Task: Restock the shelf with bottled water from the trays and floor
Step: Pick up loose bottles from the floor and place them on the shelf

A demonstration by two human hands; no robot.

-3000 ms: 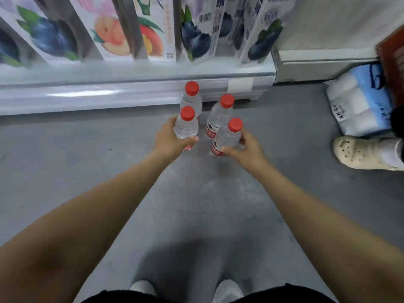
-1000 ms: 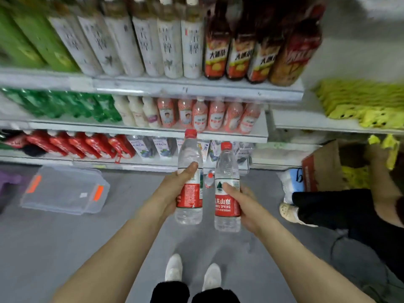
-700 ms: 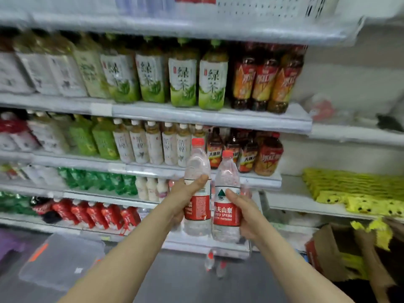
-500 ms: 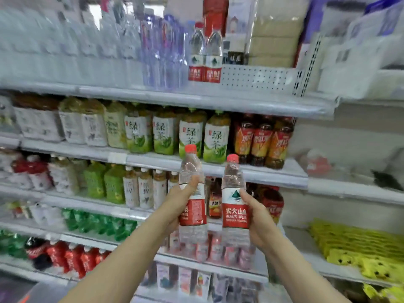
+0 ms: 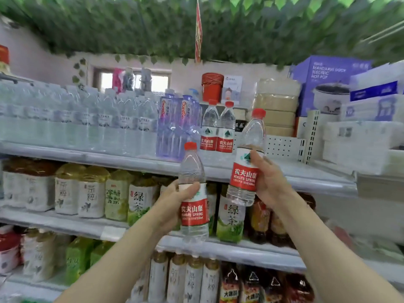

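Note:
My left hand (image 5: pixel 172 204) grips a clear water bottle (image 5: pixel 193 193) with a red cap and red label, held upright below the top shelf (image 5: pixel 122 159). My right hand (image 5: pixel 270 182) grips a second, matching water bottle (image 5: pixel 248 158), raised higher and tilted slightly right, its cap level with the top shelf's stock. Two identical red-capped bottles (image 5: pixel 217 130) stand on that shelf just behind and between my two bottles. To the right of them is a bare stretch of shelf in front of a white perforated divider (image 5: pixel 284 147).
Rows of clear water bottles (image 5: pixel 76 119) and purple-tinted bottles (image 5: pixel 175 125) fill the top shelf's left. Green tea bottles (image 5: pixel 137 200) and dark drinks line the lower shelves. White boxes (image 5: pixel 360 145) and a purple cooker box (image 5: pixel 325 86) sit right. Leafy decoration hangs overhead.
I have risen from the floor with one bottle in each hand. Both bottles moved up from the lower shelves to the top shelf; the right one is now higher.

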